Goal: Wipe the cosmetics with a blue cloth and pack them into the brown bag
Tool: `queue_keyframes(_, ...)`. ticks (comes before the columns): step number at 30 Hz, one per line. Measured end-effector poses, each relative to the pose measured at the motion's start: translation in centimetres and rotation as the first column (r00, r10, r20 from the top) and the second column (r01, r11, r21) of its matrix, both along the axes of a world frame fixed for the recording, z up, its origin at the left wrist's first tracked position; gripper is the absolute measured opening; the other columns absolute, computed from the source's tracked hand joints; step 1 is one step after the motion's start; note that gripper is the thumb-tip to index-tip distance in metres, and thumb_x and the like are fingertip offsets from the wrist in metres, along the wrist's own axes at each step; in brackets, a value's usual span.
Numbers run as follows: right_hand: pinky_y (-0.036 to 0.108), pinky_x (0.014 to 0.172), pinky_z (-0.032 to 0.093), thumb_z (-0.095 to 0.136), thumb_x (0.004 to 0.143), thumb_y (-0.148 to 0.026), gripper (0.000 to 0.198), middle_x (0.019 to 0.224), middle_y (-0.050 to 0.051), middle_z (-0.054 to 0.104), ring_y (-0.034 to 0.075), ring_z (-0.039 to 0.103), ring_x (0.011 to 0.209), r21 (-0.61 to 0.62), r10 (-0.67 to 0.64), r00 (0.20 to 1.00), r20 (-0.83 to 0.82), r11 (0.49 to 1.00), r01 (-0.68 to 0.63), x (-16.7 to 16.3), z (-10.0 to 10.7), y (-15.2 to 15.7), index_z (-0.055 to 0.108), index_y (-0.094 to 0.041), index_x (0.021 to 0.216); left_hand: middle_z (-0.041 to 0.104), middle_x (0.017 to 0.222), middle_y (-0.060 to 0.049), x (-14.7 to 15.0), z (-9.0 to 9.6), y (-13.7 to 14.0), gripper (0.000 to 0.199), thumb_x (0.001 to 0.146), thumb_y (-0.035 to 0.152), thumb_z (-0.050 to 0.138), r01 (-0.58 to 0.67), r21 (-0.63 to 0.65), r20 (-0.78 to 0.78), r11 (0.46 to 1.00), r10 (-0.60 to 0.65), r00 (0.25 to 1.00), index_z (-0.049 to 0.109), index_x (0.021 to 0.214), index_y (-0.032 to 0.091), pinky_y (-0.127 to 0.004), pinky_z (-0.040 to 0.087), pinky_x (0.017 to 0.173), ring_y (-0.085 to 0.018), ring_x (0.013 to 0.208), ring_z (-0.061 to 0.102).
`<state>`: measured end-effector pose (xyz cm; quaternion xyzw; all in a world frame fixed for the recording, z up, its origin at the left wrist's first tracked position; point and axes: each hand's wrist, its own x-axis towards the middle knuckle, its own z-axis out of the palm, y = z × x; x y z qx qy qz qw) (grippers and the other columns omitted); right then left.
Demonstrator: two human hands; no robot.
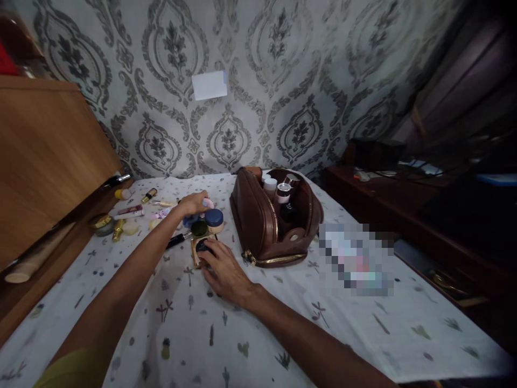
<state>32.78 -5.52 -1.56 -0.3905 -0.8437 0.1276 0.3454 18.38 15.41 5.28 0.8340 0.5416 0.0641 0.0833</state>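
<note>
A: Nearest first: what is the right hand doing?

B: The right hand [226, 269] is lying with its fingers bent over a gold-edged compact [200, 247]. Whether it is pinching the compact or merely touching it, I cannot tell.

A: Which way is the compact lying?

B: Directly under the right fingertips, on the near side of the left hand. It is looking roughly square, so it is showing no clear long axis.

A: And the brown cosmetic bag [254, 215]?

B: It is standing right of both, its mouth gaping and running near to far. The right hand is resting closer, just beside the bag's near left corner.

A: What is sitting beyond the compact?

B: A blue-lidded jar [214, 220], left of the bag and apart from it.

A: And farther still?

B: The left hand [195, 202] is curving down beside a small pink item [208, 203], between it and the left forearm; I cannot tell whether the fingers are gripping it.
</note>
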Motion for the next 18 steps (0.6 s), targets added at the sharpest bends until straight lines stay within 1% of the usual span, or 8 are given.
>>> queue_keyframes(2,0.055,0.112,0.039,0.058,0.084,-0.011,0.037,0.137,0.019,0.052,0.031,0.043,0.135,0.005,0.001,1.000,-0.004,1.000,0.000,0.0,-0.1,0.1,0.060,-0.016,0.120,0.074,0.094,-0.003,-0.5,0.1,-0.4,0.043,0.073,0.045,0.071,-0.027,0.026,0.046,0.999,0.025,0.999,0.062,0.110,0.026,-0.029,0.046,0.071,-0.024,0.088,0.067)
queue_keyframes(4,0.055,0.111,0.039,0.058,0.084,-0.010,0.037,0.136,0.019,0.052,0.031,0.044,0.135,0.014,0.003,1.000,-0.011,1.000,-0.002,-0.1,-0.3,0.2,0.060,-0.016,0.120,0.073,0.095,-0.002,-1.2,0.1,-0.8,0.045,0.073,0.046,0.070,-0.060,0.059,0.099,0.996,0.054,0.994,0.060,0.113,0.026,-0.029,0.046,0.072,-0.023,0.090,0.066)
queue_keyframes(7,0.054,0.110,0.040,0.057,0.084,-0.010,0.036,0.135,0.020,0.053,0.031,0.044,0.134,0.035,0.009,1.000,-0.016,0.999,-0.008,-0.1,-0.5,0.4,0.061,-0.015,0.120,0.072,0.104,-0.004,-3.2,0.6,-1.8,0.041,0.073,0.043,0.069,-0.109,0.104,0.178,0.988,0.090,0.980,0.064,0.110,0.024,-0.030,0.047,0.079,-0.024,0.098,0.064)
queue_keyframes(10,0.055,0.109,0.042,0.056,0.085,-0.009,0.037,0.133,0.020,0.053,0.031,0.045,0.133,0.060,0.012,1.000,-0.014,0.998,-0.011,-0.1,-0.6,0.5,0.061,-0.016,0.120,0.070,0.112,-0.008,-5.7,1.3,-3.6,0.038,0.077,0.042,0.064,-0.145,0.144,0.263,0.979,0.103,0.959,0.066,0.109,0.020,-0.031,0.047,0.085,-0.025,0.103,0.063)
queue_keyframes(12,0.054,0.108,0.043,0.055,0.084,-0.009,0.038,0.134,0.019,0.053,0.031,0.045,0.133,0.077,0.008,1.000,-0.011,0.997,-0.007,-0.1,-0.6,0.5,0.060,-0.017,0.122,0.070,0.111,-0.008,-7.4,1.7,-5.4,0.040,0.079,0.042,0.060,-0.150,0.159,0.310,0.976,0.095,0.946,0.066,0.110,0.017,-0.032,0.047,0.088,-0.025,0.102,0.063)
queue_keyframes(14,0.054,0.108,0.043,0.055,0.085,-0.008,0.040,0.134,0.019,0.053,0.031,0.046,0.133,0.088,0.006,1.000,0.006,0.996,-0.007,0.0,-0.6,0.5,0.059,-0.017,0.124,0.071,0.107,-0.006,-8.7,1.7,-7.8,0.041,0.079,0.044,0.060,-0.130,0.160,0.356,0.978,0.066,0.932,0.067,0.109,0.017,-0.032,0.048,0.088,-0.024,0.100,0.063)
queue_keyframes(17,0.056,0.107,0.044,0.055,0.087,-0.010,0.041,0.135,0.018,0.054,0.032,0.047,0.132,0.085,0.000,0.999,0.048,0.996,-0.004,0.0,-0.8,0.7,0.059,-0.018,0.127,0.071,0.104,-0.005,-9.7,1.0,-11.8,0.038,0.079,0.047,0.062,-0.083,0.150,0.464,0.985,0.004,0.886,0.068,0.104,0.019,-0.034,0.049,0.088,-0.024,0.097,0.063)
queue_keyframes(18,0.056,0.106,0.045,0.055,0.088,-0.010,0.040,0.135,0.018,0.055,0.032,0.048,0.131,0.083,-0.015,0.998,0.055,0.996,0.010,0.0,-0.9,0.8,0.060,-0.019,0.127,0.071,0.103,-0.005,-9.8,0.6,-13.1,0.037,0.079,0.047,0.062,-0.086,0.147,0.484,0.985,0.004,0.875,0.068,0.103,0.019,-0.035,0.049,0.088,-0.024,0.096,0.063)
